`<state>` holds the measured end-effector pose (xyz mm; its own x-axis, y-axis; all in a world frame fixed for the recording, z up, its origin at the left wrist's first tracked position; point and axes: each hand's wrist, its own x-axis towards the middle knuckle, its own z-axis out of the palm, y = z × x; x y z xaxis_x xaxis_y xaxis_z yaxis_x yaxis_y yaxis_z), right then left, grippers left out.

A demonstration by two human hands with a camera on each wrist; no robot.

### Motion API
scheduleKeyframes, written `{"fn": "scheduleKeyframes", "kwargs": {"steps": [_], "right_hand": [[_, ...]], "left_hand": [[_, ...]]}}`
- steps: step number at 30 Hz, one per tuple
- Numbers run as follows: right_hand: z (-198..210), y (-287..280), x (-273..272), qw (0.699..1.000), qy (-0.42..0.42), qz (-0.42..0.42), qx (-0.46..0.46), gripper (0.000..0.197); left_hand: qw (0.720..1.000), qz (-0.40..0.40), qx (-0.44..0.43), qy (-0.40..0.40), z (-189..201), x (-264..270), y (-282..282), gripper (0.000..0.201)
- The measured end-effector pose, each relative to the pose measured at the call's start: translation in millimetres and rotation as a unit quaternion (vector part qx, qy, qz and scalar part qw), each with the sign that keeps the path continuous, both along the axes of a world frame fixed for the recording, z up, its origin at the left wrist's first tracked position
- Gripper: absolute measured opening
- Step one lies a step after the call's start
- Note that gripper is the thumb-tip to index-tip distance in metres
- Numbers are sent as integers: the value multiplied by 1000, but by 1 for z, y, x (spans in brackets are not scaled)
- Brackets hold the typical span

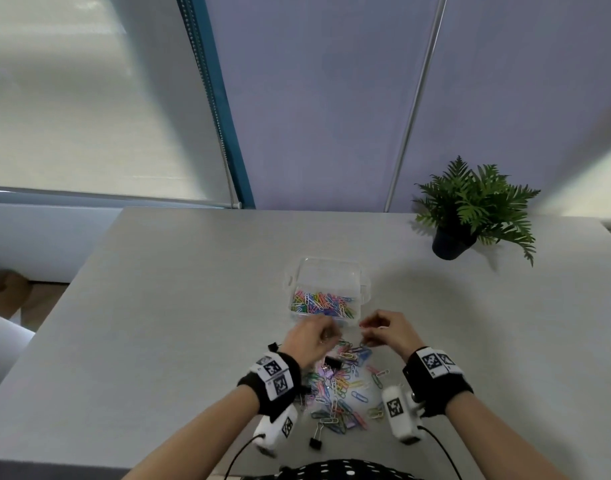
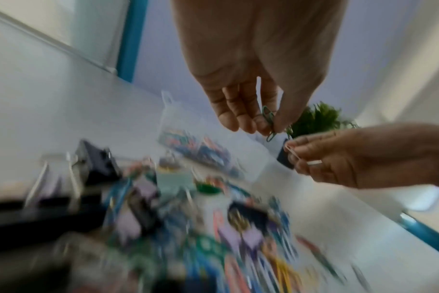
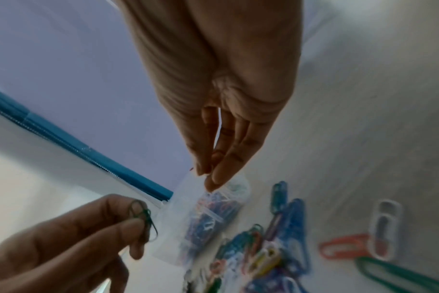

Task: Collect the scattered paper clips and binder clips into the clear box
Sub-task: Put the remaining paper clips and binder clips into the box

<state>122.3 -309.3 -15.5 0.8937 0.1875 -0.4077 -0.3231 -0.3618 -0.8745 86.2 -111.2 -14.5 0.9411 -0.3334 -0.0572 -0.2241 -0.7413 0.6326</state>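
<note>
Green paper clip point(image 2: 269, 124) hangs lengthwise down from left fingers point(image 2: 248, 119).

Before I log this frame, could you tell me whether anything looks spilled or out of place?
Yes: colourful paper clips and binder clips lie strewn on the table beside the clear box. One black binder clip sits apart near the table's front edge.
</note>
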Motion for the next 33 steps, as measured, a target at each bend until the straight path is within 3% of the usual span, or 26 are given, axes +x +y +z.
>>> {"fn": "scheduleKeyframes", "kwargs": {"steps": [7,12,16,20,23,26,29,33], "right_hand": [[15,29,37,999,-36,-16,9,14],[16,39,46,995,-65,34,-68,21],[29,27,27,973,-138,116,-145,21],[19,-11,-16,933,-145,200,-261,21],[-3,-45,-51,882,-53,270,-383,55],[-18,-55,-78,871,-35,283,-401,77],[-28,-40,-93,873,-72,289,-386,86],[-39,-12,-88,877,-128,280,-368,74]], "left_hand": [[995,77,54,-23,5,73,44,12],[989,34,139,26,-6,86,57,23],[987,-10,162,-21,-5,59,53,32],[979,-150,132,-45,12,-8,33,33],[928,-333,129,-106,7,-59,27,31],[888,-433,121,-96,-33,-82,23,34],[883,-407,187,-142,-59,-86,9,41],[918,-294,231,-136,-56,-75,-11,36]]}}
